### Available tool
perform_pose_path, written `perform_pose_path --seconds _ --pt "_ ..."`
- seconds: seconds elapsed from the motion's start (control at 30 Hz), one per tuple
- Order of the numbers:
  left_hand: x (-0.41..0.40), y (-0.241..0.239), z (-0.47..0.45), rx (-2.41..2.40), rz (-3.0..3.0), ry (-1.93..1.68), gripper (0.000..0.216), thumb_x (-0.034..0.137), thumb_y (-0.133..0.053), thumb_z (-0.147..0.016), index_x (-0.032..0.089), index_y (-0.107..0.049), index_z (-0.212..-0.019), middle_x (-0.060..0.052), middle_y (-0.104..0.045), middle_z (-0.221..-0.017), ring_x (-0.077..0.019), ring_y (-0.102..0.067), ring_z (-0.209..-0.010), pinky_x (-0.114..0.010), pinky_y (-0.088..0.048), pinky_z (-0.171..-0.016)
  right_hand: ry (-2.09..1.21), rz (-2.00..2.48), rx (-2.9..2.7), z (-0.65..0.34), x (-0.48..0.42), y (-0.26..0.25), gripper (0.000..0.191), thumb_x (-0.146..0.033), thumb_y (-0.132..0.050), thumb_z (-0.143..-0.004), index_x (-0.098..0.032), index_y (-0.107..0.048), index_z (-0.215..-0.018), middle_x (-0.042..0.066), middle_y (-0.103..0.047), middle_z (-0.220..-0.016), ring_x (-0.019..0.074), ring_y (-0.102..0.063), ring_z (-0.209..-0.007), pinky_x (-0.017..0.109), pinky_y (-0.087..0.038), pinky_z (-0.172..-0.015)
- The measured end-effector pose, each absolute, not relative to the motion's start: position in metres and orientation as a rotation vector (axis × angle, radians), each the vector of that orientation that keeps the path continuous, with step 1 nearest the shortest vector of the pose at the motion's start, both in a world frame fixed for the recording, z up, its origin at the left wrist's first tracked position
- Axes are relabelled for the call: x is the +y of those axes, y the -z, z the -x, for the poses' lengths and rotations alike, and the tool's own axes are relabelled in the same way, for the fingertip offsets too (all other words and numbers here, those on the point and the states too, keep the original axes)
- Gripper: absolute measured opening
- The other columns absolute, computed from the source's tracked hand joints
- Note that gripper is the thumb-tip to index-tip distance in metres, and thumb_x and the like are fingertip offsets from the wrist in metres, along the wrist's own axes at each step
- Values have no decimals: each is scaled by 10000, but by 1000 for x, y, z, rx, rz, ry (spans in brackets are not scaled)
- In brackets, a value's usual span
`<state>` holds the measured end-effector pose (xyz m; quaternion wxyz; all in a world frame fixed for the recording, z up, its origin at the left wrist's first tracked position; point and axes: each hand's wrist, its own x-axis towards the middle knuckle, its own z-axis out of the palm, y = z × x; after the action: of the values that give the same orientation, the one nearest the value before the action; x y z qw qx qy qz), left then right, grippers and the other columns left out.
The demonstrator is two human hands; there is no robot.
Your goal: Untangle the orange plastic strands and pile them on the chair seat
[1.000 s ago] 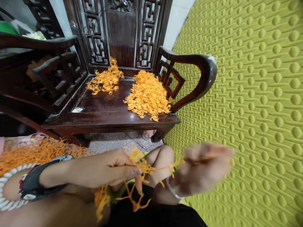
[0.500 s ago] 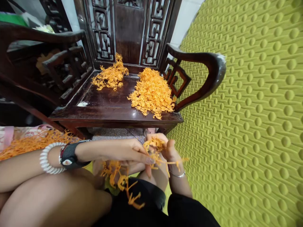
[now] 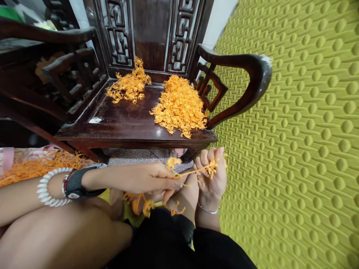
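Note:
My left hand (image 3: pixel 157 181), with a white coil band and a dark strap at the wrist, pinches an orange branched plastic sprig (image 3: pixel 183 173) between thumb and fingers. More orange sprigs (image 3: pixel 147 205) hang below that hand, over my lap. My right hand (image 3: pixel 211 173), with a silver bangle, is closed with its fingers curled towards the palm. The far end of the sprig lies across those curled fingers, and a bit of orange shows beside the thumb. How much it holds inside is hidden.
A dark carved wooden chair (image 3: pixel 120 129) stands ahead. On its seat lie a small pile of orange sprigs (image 3: pixel 129 87) and a larger heap (image 3: pixel 181 106). Loose orange pieces (image 3: pixel 47 164) are at the lower left. A yellow-green dimpled surface (image 3: pixel 294 149) fills the right.
My right hand has moved right and up, away from the left, and its fingers have curled shut. The sprig now stretches between the hands. The sprigs hanging below have swung up.

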<state>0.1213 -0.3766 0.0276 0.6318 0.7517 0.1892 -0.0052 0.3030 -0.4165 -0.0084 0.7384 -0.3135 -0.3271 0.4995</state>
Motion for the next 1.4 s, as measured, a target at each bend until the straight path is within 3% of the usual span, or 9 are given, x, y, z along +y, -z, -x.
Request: perform_pose_path --seconds 0.1,0.23,0.33,0.53,0.63,0.73,0.93,1.23,1.4 --pt "-377 -32 -122 393 -1737 -14 466 500 -364 -937 152 -525 -673 28 -481 -610 -73 -420 -547 -178 -342 -532 -1155 792 -721 -308 -418 -3 479 -447 -573 -846 -204 -282 -554 -98 -199 -478 26 -96 -352 159 -102 -286" --pt "-380 -32 -113 362 -1755 106 484 512 -342 -940 157 -534 -674 33 -434 -569 -79 -395 -522 -195 -313 -510 -416 1103 -777 -351 -432 -21 493 -482 -361 -916 -210 -325 -506 -80 -75 -474 36 40 -382 185 33 -390" --pt "-383 -30 -101 397 -1688 160 490 516 -356 -933 153 -550 -666 19 -463 -591 -86 -408 -537 -204 -330 -524 -132 877 -861 -383 -444 -27 471 -518 -494 -842 -247 -429 -463 -63 -46 -460 79 56 -405 251 55 -405" --pt "-381 -31 -95 349 -1644 243 507 546 -393 -909 149 -647 -722 14 -473 -550 -90 -397 -492 -204 -319 -476 -780 861 -1434 -339 -429 -2 359 -425 -532 -870 -203 -579 -592 17 -574 -665 103 -465 -501 269 -336 -424" --pt "-379 -26 -100 358 -1652 280 517 547 -382 -914 149 -635 -703 32 -427 -531 -76 -350 -462 -199 -288 -455 -838 859 -1686 -305 -421 5 410 -419 -469 -904 -180 -507 -574 74 -656 -899 160 -587 -756 334 -443 -675" --pt "-381 -15 -103 395 -1580 276 503 541 -396 -907 149 -607 -675 31 -433 -536 -74 -363 -463 -194 -292 -456 -790 755 -1772 -283 -421 7 393 -391 -461 -909 -182 -500 -578 71 -676 -870 154 -597 -721 319 -439 -657" --pt "-396 -12 -100 452 -1598 303 507 507 -347 -925 151 -577 -647 34 -384 -511 -86 -346 -448 -209 -292 -453 -445 957 -1685 -254 -427 33 505 -331 -552 -863 -203 -263 -469 -55 -241 -434 77 -229 -399 282 -197 -440" --pt "-416 -54 -80 532 -1773 139 465 446 -325 -949 177 -465 -597 27 -479 -566 -81 -402 -469 -221 -331 -519 257 1124 -1004 -322 -396 36 464 -470 -442 -886 -257 -249 -522 -32 -294 -474 122 -306 -413 288 -259 -398" --pt "-416 -54 -55 685 -1620 -313 423 455 -363 -948 181 -489 -651 24 -465 -615 -100 -430 -593 -211 -350 -591 140 1262 -1129 -367 -345 20 397 -469 -441 -893 -229 -350 -591 -59 -320 -490 92 -291 -413 243 -248 -408"
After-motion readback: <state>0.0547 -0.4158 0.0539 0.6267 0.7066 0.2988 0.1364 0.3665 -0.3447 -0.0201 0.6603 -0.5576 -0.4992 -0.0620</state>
